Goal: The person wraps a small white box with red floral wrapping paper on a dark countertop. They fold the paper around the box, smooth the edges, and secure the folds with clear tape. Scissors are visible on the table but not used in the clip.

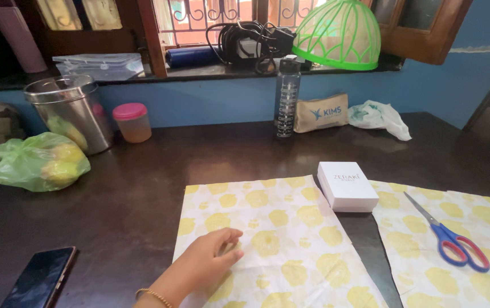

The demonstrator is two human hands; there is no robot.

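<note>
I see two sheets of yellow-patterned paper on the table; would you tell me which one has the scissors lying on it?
The right-hand sheet, at the table's right edge, carries the scissors. The left sheet has only the left hand resting on it.

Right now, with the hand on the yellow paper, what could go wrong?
The left hand presses only one corner area of the left paper sheet, so the sheet might slide or crease. The scissors lie loose on the right paper sheet; tugging that paper could drag them. The white box overlaps both sheets and could shift.
</note>
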